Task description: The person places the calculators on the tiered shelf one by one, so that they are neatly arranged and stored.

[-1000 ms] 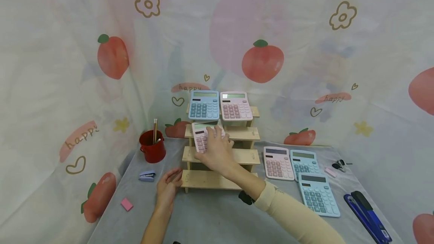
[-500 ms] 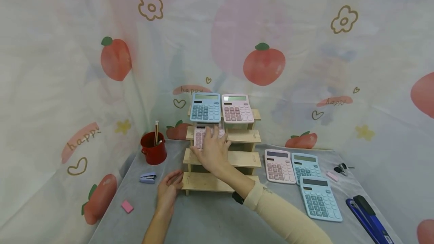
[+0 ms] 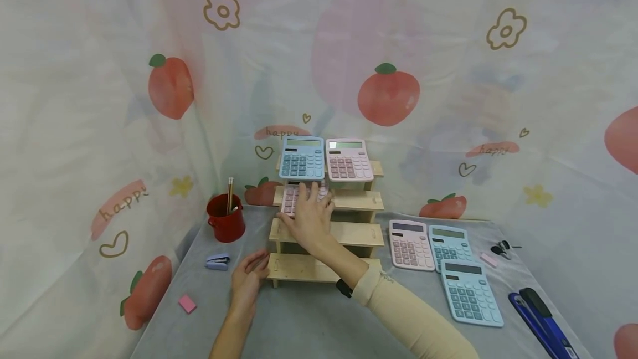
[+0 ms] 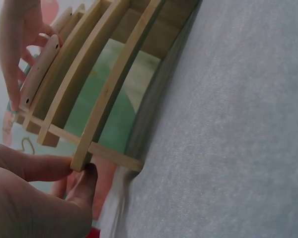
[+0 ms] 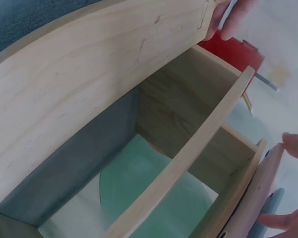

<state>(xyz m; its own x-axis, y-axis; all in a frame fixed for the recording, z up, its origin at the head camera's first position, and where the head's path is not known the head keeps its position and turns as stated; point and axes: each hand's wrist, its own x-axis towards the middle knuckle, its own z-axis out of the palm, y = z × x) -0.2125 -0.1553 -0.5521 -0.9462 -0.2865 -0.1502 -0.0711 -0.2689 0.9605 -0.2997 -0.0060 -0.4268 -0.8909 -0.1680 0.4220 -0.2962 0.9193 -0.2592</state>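
Observation:
A pink calculator (image 3: 289,199) leans on the third step up of a wooden stepped rack (image 3: 356,234), at its left side. My right hand (image 3: 313,219) holds this calculator from the front, fingers spread over its keys and thumb at its left edge; much of it is hidden by the hand. In the right wrist view the pink calculator (image 5: 256,203) shows edge-on beside the fingers. My left hand (image 3: 246,278) pinches the left end of the lowest step, and the left wrist view shows thumb and finger around that wooden end (image 4: 81,159).
On the top step stand a blue calculator (image 3: 302,158) and a pink one (image 3: 349,160). Several calculators (image 3: 471,292) lie right of the rack, near blue staplers (image 3: 543,320). A red pencil cup (image 3: 226,220), small stapler (image 3: 217,261) and pink eraser (image 3: 187,303) sit left.
The pink calculator has gone down and back onto the step, under the blue one's lower edge, with my right hand still on it. My left hand stays at the lowest step.

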